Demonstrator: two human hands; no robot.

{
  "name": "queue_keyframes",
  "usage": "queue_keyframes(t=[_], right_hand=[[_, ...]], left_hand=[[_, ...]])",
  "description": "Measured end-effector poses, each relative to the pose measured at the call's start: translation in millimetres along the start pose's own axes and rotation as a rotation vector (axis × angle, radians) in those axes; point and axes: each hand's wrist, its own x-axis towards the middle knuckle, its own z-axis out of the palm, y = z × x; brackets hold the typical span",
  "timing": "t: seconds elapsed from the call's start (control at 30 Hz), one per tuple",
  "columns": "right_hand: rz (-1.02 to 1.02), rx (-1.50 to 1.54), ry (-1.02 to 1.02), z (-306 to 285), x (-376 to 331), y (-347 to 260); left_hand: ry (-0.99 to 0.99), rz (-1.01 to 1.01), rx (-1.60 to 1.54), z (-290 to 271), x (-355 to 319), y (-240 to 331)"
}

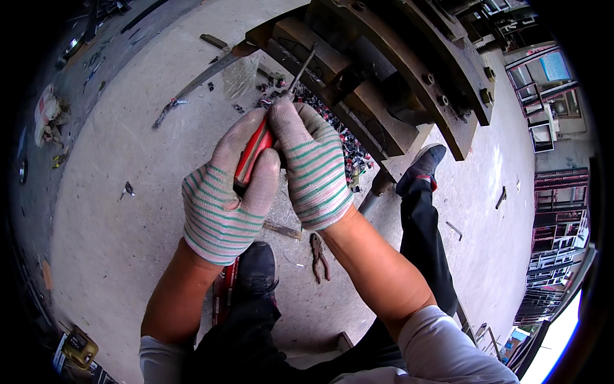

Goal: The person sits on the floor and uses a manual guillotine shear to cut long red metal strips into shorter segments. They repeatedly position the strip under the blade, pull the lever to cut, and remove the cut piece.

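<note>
Both my hands wear white knitted gloves with green stripes. My left hand (233, 185) is wrapped round the red and dark handle of a screwdriver (254, 152). Its thin metal shaft points up and to the right, toward a heavy dark steel machine frame (384, 70). At the front of the handle, where the shaft begins, my right hand (307, 157) is closed with thumb and fingers pressed together. The shaft tip shows in front of the frame's near edge; whether it touches the metal I cannot tell.
Scraps of red, black and white (355, 157) lie heaped beneath the machine. Pliers (318, 257) rest on the concrete floor between my feet, near a flat bar (283, 230). A yellowish-brown container (80, 349) stands at lower left. Metal frames (556, 224) lean along the right side.
</note>
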Motion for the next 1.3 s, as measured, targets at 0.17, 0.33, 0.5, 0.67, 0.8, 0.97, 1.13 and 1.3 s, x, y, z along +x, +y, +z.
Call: queue_keyframes(t=[0.17, 0.33, 0.5, 0.67, 0.8, 0.97, 1.13, 1.3], right_hand=[[-0.002, 0.100, 0.007, -3, 0, 0], [-0.003, 0.135, 0.001, -6, 1, -2], [-0.017, 0.230, 0.008, -3, -4, -12], [-0.085, 0.203, -0.034, -6, -6, -18], [-0.281, -0.112, -0.070, -14, 4, -16], [-0.092, 0.094, -0.108, -27, 14, -17], [0.147, 0.315, -0.253, -39, -1, -13], [0.184, 0.374, -0.181, -32, -11, -7]], left_hand=[[0.009, 0.050, 0.075, 5, 6, 8], [0.030, 0.101, 0.163, 9, 12, 12], [0.043, 0.102, 0.141, 10, 22, 21], [0.016, 0.105, 0.196, 11, 30, 36], [0.037, 0.157, 0.353, 12, 33, 42], [-0.171, 0.306, 0.686, 26, 28, 51], [-0.218, -0.148, 0.337, 36, 12, 53], [-0.106, -0.006, 0.312, 27, 1, 39]])
